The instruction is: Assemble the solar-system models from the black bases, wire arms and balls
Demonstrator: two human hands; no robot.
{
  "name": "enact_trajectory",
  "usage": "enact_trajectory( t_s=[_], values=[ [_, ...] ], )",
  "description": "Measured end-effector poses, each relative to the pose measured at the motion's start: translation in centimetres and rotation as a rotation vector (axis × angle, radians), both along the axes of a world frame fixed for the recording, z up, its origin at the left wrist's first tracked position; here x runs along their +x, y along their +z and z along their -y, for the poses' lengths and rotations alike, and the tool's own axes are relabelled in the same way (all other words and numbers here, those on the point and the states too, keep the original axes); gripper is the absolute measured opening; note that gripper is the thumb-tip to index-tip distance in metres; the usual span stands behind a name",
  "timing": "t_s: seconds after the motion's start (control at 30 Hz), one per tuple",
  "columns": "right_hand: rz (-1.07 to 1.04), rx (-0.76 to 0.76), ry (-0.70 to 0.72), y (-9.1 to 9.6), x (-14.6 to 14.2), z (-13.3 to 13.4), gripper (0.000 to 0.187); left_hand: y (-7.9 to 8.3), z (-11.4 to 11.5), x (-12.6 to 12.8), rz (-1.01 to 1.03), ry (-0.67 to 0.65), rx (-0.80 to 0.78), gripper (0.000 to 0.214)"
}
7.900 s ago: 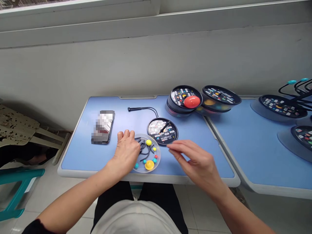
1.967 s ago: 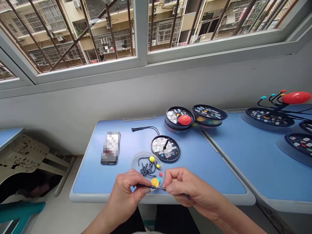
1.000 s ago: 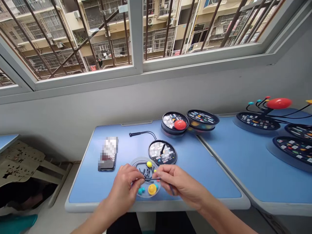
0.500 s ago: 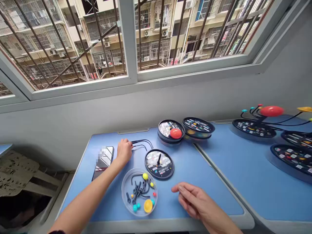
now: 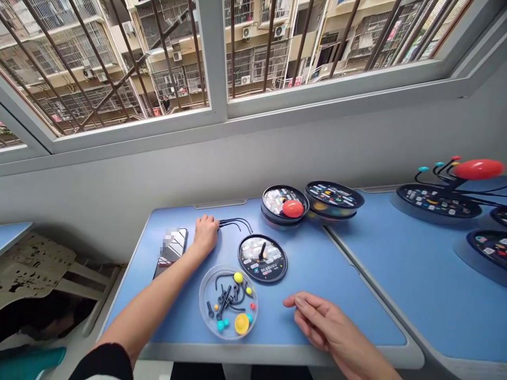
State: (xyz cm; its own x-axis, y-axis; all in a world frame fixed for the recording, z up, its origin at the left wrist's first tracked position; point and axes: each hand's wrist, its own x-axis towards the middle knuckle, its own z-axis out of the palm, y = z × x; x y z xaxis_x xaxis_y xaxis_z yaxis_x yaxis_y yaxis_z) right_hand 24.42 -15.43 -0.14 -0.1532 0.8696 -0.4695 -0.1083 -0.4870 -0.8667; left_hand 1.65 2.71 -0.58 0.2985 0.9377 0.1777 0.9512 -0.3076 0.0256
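Stretched away from the near edge, where a second ago both hands pinched a thin rod over the parts dish, the left hand [image 5: 206,233] now rests at the far side of the blue table [image 5: 317,253]. It lies on the near ends of a bundle of thin black rods [image 5: 237,222].

The rods run out to the right of that hand, their long axis across the table. Their far ends curve back toward the person and stop just short of a black printed disc [image 5: 273,264] with a short peg [image 5: 262,250] standing in its middle. The fingers curl down over the rod ends. Whether they actually pinch them or only lie on top cannot be made out at this distance.

The left hand is plainly the nearer one. The right hand [image 5: 317,323] lies well apart, back toward the person and off to the right, palm down with its fingers spread and holding nothing.

Just left of the left hand lies a phone [image 5: 171,252]. Between the two hands sits a clear round dish [image 5: 202,293] holding black pegs, curved rods and small coloured balls. Beyond the rods' right-hand ends are stacked round boxes [image 5: 335,196], one with a red ball [image 5: 293,208] on top. An assembled orbit model [image 5: 478,169] stands on the neighbouring table.
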Motion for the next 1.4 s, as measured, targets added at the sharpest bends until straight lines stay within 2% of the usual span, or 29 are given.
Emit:
enact_trajectory(
  t_s=[0.1, 0.2, 0.3, 0.37, 0.5, 0.6, 0.73, 0.83, 0.93, 1.03, 1.1, 1.23, 1.4],
  values=[
    [0.036, 0.007, 0.015, 0.0, 0.0, 0.1, 0.051, 1.1, 1.2, 0.2, 0.041, 0.022, 0.011, 0.023],
    [0.058, 0.024, 0.047, 0.0, 0.0, 0.2, 0.051, 2.8, 4.0, 0.0, 0.102, -0.002, -0.006, 0.021],
    [0.066, 0.031, 0.064, 0.0, 0.0, 0.2, 0.049, 4.4, 7.4, -0.7, 0.241, -0.167, -0.158, 0.015],
    [0.068, 0.039, 0.071, -0.1, -0.1, 0.2, 0.049, 5.0, 9.4, -1.1, 0.244, -0.262, -0.266, 0.016],
    [0.067, 0.058, 0.1, -0.1, -0.7, 0.1, 0.047, 4.7, 12.0, -1.2, 0.118, -0.452, -0.397, 0.015],
    [0.076, 0.071, 0.113, 0.1, -1.0, 0.2, 0.046, 3.5, 12.8, -0.4, 0.043, -0.517, -0.384, 0.015],
    [0.138, 0.114, 0.12, 0.7, -0.9, 0.5, 0.046, 2.4, 13.0, 0.7, 0.003, -0.473, -0.392, 0.02],
    [0.31, 0.246, 0.168, 1.4, -1.1, 0.5, 0.037, 2.4, 12.8, 0.6, 0.055, -0.435, -0.432, 0.017],
    [0.564, 0.588, 0.273, 1.9, -2.1, -0.2, 0.023, 3.3, 12.4, 0.0, 0.158, -0.314, -0.409, 0.016],
    [0.88, 0.964, 0.436, 1.9, -4.0, -1.6, 0.026, 4.3, 12.0, -0.9, 0.234, -0.159, -0.334, 0.018],
    [1.078, 1.096, 0.569, 1.8, -5.4, -2.6, 0.027, 4.7, 11.9, -1.4, 0.269, -0.098, -0.297, 0.018],
    [1.257, 1.17, 0.773, 1.9, -7.5, -4.0, 0.023, 4.7, 12.4, -2.5, 0.301, -0.04, -0.268, 0.019],
    [1.275, 1.257, 0.903, 1.7, -8.6, -4.5, 0.024, 4.0, 12.8, -3.4, 0.306, -0.013, -0.291, 0.019]
  ],
)
